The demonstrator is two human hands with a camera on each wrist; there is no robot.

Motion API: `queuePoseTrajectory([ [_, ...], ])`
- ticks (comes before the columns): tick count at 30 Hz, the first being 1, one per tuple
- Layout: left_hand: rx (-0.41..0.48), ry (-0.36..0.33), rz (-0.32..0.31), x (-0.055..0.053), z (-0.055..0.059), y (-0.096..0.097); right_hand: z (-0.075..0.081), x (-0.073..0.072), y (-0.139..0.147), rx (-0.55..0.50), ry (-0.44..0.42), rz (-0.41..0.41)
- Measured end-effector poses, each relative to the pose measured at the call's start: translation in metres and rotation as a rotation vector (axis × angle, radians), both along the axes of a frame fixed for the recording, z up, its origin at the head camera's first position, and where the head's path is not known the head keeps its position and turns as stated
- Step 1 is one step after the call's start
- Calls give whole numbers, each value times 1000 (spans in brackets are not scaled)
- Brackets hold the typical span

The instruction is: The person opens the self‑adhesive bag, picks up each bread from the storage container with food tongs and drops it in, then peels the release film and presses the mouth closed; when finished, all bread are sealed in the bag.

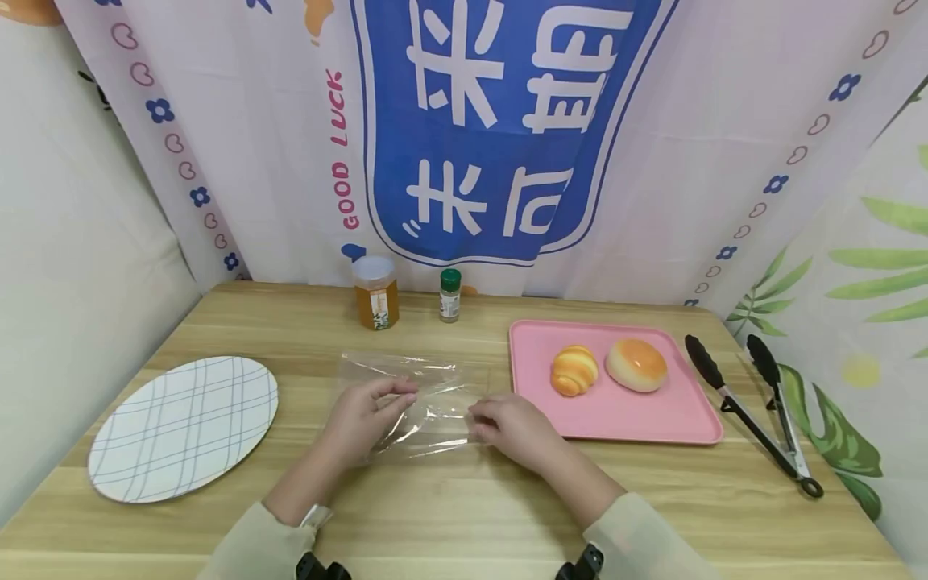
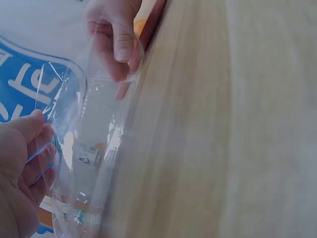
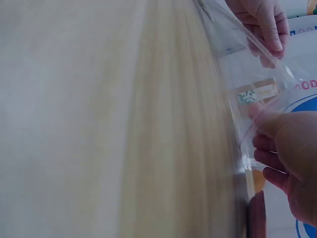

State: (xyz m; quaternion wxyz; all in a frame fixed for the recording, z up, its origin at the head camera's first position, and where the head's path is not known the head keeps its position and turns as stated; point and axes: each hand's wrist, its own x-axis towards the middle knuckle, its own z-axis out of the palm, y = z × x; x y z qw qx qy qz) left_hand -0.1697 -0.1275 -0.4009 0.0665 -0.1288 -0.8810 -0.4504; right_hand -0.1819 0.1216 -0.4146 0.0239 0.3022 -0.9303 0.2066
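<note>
Free room: bare table (image 1: 464,515) was seen in front of the bag (image 1: 413,403), and between bag and plate (image 1: 184,427). Obstacles: a pink tray (image 1: 616,415) with two buns (image 1: 609,366) lay just beside the right hand (image 1: 511,427); tongs (image 1: 754,411) lay beyond it. A jar (image 1: 375,294) and spice bottle (image 1: 450,296) stood behind the bag, near the curtain (image 1: 652,161).

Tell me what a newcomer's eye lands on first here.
Both hands, left hand and right hand, pinch a clear plastic bag at mid-table. To the right, a pink tray carries two buns, with black tongs beside it; a checked plate lies left.
</note>
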Motion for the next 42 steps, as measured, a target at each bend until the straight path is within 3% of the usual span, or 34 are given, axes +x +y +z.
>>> queuePoseTrajectory([
  [5,68,-14,29,-3,-9,-1,13,6,18,-74,-20,-110],
  [9,116,-21,52,-5,-12,-1,27,11,53,-98,-6,-225],
  [18,208,-34,61,-6,-9,-2,52,23,177,-66,30,-484],
  [24,193,14,73,-6,-11,-4,46,27,254,27,31,-690],
  [30,161,49,76,-6,-11,-4,33,28,300,70,-143,-871],
  [37,181,75,66,-5,-13,-5,19,21,316,20,-427,-1059],
  [42,164,76,73,-4,-14,-5,9,20,319,-34,-425,-1085],
])
